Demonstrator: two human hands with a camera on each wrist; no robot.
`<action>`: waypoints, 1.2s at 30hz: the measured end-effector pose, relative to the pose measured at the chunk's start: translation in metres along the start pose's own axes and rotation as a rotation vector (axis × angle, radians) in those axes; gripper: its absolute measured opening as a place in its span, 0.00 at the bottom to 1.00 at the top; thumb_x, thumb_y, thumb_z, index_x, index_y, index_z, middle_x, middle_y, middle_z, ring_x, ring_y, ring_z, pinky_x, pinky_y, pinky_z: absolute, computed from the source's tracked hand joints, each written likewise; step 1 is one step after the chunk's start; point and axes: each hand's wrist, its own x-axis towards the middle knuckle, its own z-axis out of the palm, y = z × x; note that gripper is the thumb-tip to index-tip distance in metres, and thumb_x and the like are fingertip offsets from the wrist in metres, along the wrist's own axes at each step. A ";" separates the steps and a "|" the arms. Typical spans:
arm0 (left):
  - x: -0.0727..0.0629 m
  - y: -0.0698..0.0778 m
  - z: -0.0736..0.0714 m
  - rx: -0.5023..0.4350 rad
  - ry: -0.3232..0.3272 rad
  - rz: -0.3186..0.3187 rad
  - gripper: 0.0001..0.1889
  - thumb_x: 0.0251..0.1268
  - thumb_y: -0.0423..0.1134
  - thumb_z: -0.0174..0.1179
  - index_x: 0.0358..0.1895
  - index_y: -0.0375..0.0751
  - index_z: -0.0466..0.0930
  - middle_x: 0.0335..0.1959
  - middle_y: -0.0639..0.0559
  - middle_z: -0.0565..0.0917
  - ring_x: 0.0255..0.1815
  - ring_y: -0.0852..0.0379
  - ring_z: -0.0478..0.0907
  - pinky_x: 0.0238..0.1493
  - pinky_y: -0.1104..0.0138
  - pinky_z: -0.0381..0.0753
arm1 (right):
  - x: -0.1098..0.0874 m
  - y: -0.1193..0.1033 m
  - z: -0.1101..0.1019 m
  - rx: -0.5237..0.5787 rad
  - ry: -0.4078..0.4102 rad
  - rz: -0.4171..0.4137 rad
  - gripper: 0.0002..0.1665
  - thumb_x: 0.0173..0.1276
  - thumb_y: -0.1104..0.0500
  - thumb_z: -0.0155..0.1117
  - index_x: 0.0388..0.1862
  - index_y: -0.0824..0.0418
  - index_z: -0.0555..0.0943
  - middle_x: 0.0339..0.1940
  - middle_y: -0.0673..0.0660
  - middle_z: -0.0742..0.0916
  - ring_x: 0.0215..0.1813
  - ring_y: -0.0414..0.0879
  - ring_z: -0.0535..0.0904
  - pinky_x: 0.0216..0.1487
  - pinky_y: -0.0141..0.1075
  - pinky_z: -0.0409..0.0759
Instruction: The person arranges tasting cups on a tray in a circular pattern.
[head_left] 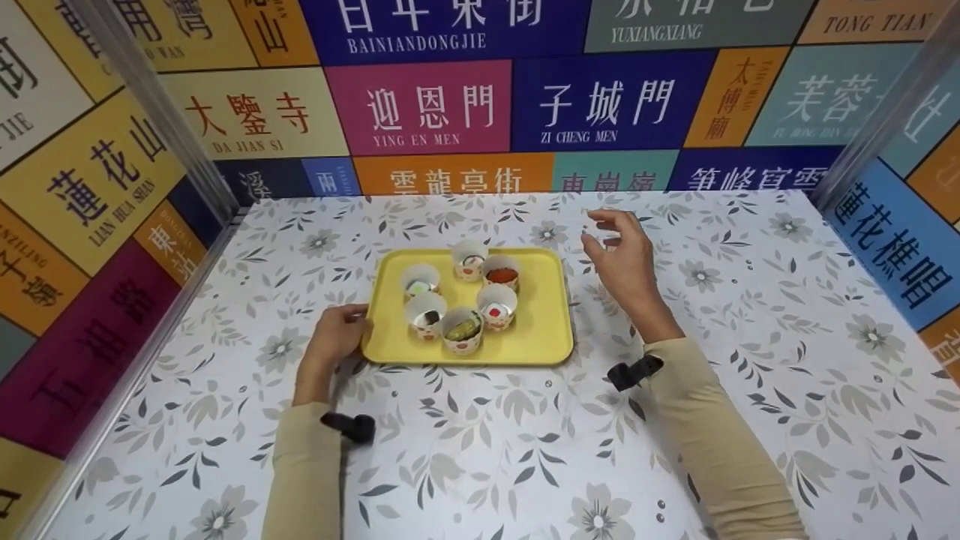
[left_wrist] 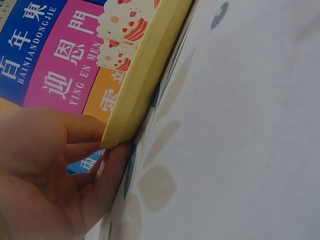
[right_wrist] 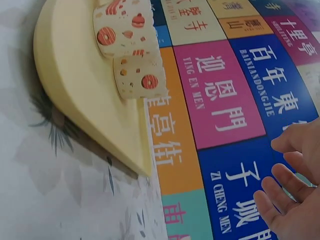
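A yellow tray point(head_left: 536, 322) lies on the flowered tabletop, with several small patterned paper cups grouped on it. My left hand point(head_left: 339, 336) pinches the tray's left edge; in the left wrist view the fingers point(left_wrist: 85, 129) meet that yellow rim. Right of the tray, my right hand point(head_left: 622, 259) is raised, holding nothing, with loosely bent fingers apart. One cup point(head_left: 502, 279) contains something orange-red, and the front cup point(head_left: 463, 341) something greenish. A dark piece lies in the left cup point(head_left: 426, 326). The right cup point(head_left: 496, 315) has a small red-and-white item inside.
Panels printed with place names form a back wall point(head_left: 427, 105) and side walls around the table. Clear corner posts point(head_left: 169, 112) stand at the back left and back right. White cloth point(head_left: 480, 465) with grey leaves covers the table.
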 end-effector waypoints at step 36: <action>0.001 -0.003 0.001 -0.037 -0.020 -0.022 0.23 0.74 0.35 0.49 0.68 0.35 0.74 0.60 0.34 0.81 0.45 0.52 0.82 0.36 0.72 0.80 | 0.016 0.064 -0.041 -0.054 -0.106 0.313 0.38 0.71 0.50 0.65 0.75 0.58 0.65 0.77 0.60 0.66 0.79 0.58 0.59 0.76 0.54 0.61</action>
